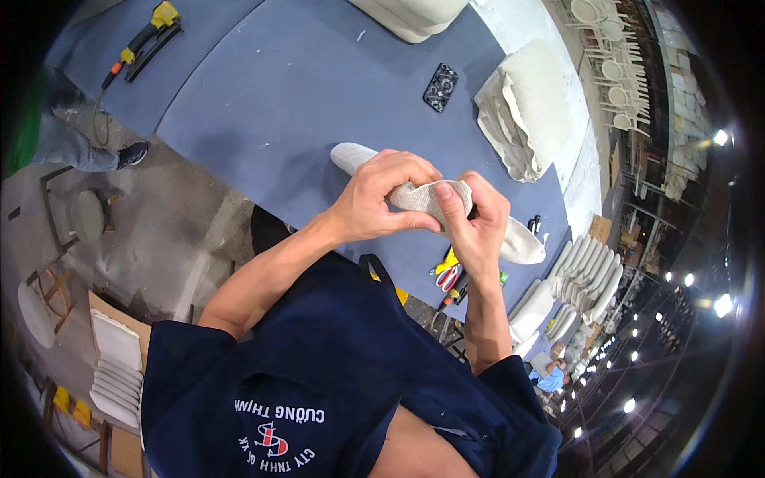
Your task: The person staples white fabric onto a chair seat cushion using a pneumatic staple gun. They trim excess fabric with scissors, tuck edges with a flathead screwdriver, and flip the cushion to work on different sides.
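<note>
I hold a long, curved piece covered in light beige fabric (522,244), apparently padded, across the front of my body above the blue-grey table. My left hand (381,195) wraps round its left part, with the thumb stretched along the near side. My right hand (480,213) pinches the fabric edge near the middle, its thumb pressed on top. Between the hands the fabric is bunched and folded over. One rounded end sticks out beyond my left hand, the other beyond my right wrist. The fingertips behind the piece are hidden.
On the blue-grey table (279,95) lie a dark patterned phone (441,87), a pile of beige fabric (522,111), a yellow-black staple gun (151,36) and red-handled scissors (448,277). Stacked pads (586,275) stand at the right. Another person's leg (76,143) shows at far left.
</note>
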Available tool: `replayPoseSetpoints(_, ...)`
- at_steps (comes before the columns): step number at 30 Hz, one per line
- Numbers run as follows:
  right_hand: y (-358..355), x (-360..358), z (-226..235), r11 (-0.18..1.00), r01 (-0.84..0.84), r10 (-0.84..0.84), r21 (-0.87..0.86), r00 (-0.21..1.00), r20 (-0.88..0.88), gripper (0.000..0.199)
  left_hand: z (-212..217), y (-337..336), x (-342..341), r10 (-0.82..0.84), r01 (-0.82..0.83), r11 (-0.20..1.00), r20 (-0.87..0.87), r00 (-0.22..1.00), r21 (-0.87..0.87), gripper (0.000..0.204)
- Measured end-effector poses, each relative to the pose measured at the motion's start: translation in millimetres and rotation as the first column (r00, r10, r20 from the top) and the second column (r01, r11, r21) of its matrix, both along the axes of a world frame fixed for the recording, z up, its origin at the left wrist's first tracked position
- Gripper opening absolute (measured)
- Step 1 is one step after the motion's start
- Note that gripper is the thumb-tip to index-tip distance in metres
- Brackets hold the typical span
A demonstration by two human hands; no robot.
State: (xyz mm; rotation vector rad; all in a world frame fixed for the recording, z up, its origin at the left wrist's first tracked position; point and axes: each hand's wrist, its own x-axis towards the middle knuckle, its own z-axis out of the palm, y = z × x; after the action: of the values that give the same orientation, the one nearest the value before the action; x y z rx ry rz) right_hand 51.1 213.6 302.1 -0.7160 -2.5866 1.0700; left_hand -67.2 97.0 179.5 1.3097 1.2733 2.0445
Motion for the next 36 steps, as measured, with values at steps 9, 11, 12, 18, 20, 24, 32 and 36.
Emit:
replayPoseSetpoints(9,33.0,-23.9,-1.2,0.986,-0.105,0.128,0.130,0.975,-0.183,0.023,-23.4,15.9,-6.1,0.210,-0.221,0.952,0.072,0.975,0.213,0.018)
replayPoseSetpoints(11,36.1,-22.8,-6.1,0.971,-0.172,0.215,0.165,0.930,-0.298,0.024,-24.7,21.1,-8.0,0.233,-0.232,0.951,0.021,0.972,0.202,0.016)
replayPoseSetpoints(12,37.8,-19.2,-5.9,0.960,-0.217,0.263,0.178,0.915,-0.305,0.028,-24.9,24.9,-9.1,0.238,-0.233,0.948,0.005,0.971,0.218,0.016)
replayPoseSetpoints(18,40.2,-18.3,26.2,0.877,-0.397,0.434,0.271,0.896,-0.095,0.034,-28.2,45.5,-14.2,0.117,-0.115,0.950,0.009,0.993,0.290,0.017)
replayPoseSetpoints(20,41.0,-18.1,34.1,0.809,-0.462,0.487,0.363,0.873,0.025,0.049,-26.6,50.1,-19.1,0.053,-0.055,0.951,0.014,0.998,0.303,0.019)
replayPoseSetpoints(24,39.5,-12.2,42.5,0.807,-0.444,0.407,0.388,0.896,0.178,0.054,-30.2,54.6,-22.8,-0.055,0.045,0.939,0.020,0.998,0.340,0.014)
replayPoseSetpoints(32,32.3,-20.8,54.0,0.841,-0.431,0.382,0.327,0.901,0.204,0.038,-24.8,50.9,-31.4,-0.206,0.189,0.936,0.025,0.978,0.296,0.022)
replayPoseSetpoints(36,35.8,-22.5,48.3,0.810,-0.441,0.397,0.388,0.898,0.192,0.035,-27.1,52.8,-32.3,-0.206,0.191,0.930,0.015,0.979,0.314,0.024)
